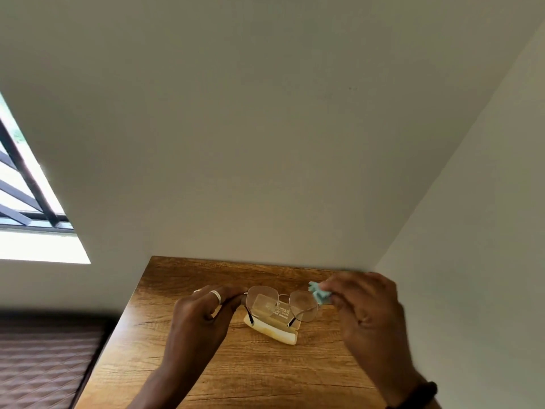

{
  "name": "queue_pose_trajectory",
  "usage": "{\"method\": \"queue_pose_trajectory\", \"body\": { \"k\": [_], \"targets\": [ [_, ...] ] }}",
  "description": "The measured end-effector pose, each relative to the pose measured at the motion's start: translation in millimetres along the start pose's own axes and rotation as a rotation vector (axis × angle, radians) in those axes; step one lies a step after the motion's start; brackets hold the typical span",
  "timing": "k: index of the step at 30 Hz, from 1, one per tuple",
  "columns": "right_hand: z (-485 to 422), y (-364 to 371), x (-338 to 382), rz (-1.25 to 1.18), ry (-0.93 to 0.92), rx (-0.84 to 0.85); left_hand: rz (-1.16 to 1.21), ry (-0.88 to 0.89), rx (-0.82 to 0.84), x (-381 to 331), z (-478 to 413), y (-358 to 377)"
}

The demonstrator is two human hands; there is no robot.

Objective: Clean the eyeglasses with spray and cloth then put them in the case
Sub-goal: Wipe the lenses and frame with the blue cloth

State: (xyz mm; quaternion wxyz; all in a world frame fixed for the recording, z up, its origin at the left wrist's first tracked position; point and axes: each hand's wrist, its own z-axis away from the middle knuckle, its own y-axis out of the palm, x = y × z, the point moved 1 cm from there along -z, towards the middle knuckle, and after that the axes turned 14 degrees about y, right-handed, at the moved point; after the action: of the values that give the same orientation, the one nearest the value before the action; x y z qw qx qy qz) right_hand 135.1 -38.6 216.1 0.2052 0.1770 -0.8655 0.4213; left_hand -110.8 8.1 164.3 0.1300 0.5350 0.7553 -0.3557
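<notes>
Thin-framed eyeglasses (281,302) are held up above the wooden table (250,373), lenses facing away from me. My left hand (203,314), with rings on two fingers, pinches the frame's left end. My right hand (365,308) holds a crumpled light blue cloth (318,293) against the outer edge of the right lens. Behind and below the glasses lies an open cream-coloured case (275,330) on the table, with printed text on its inner lid. No spray bottle shows in the head view.
The table sits in a corner, with a white wall behind it and another on the right. A barred window (26,202) is at the left. A brown quilted surface (44,364) lies beside the table's left edge.
</notes>
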Motion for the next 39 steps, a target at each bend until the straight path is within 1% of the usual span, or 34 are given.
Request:
{"method": "queue_pose_trajectory", "body": {
  "k": [1,3,6,8,11,14,17,22,26,30,33,35,39],
  "targets": [
    [-5.0,-6.7,-1.7,-0.042,0.050,-0.028,0.006,0.006,-0.011,-0.8,-0.7,-0.9],
    [-12.2,-13.0,-3.8,-0.074,0.086,-0.057,0.017,0.002,-0.039,-0.3,-1.0,-2.1],
    [-15.9,-7.9,0.3,-0.085,0.087,-0.066,0.030,-0.003,-0.068,1.5,-1.5,-0.5],
    [-12.4,0.9,7.5,-0.045,0.065,-0.047,0.027,0.011,-0.076,0.6,-2.5,0.7],
    [-0.7,15.7,14.3,0.014,-0.016,0.066,0.018,0.024,-0.080,-1.9,-5.1,2.0],
    [12.4,21.7,10.7,0.050,-0.167,0.190,0.007,0.037,-0.082,-2.8,-7.2,0.8],
    [19.2,17.5,-2.2,0.105,-0.218,0.243,0.012,0.035,-0.078,-1.0,-7.0,-0.4],
    [7.4,7.1,-16.2,0.138,-0.126,0.168,0.026,0.022,-0.061,2.1,-0.9,2.0],
    [-1.5,11.7,-1.7,0.101,-0.109,0.147,0.054,0.042,-0.073,-1.1,-0.4,5.8],
    [12.2,19.9,12.0,0.074,-0.177,0.243,0.044,0.034,-0.090,1.2,-4.2,5.5],
    [22.9,17.5,4.2,0.084,-0.225,0.299,0.052,0.019,-0.085,2.7,-7.0,3.5],
    [21.0,12.6,-5.3,0.108,-0.203,0.283,0.057,0.011,-0.077,3.6,-5.6,2.7],
    [2.3,4.5,-12.4,0.135,-0.132,0.175,0.082,-0.009,-0.100,3.6,-1.4,3.8]
  ]
}}
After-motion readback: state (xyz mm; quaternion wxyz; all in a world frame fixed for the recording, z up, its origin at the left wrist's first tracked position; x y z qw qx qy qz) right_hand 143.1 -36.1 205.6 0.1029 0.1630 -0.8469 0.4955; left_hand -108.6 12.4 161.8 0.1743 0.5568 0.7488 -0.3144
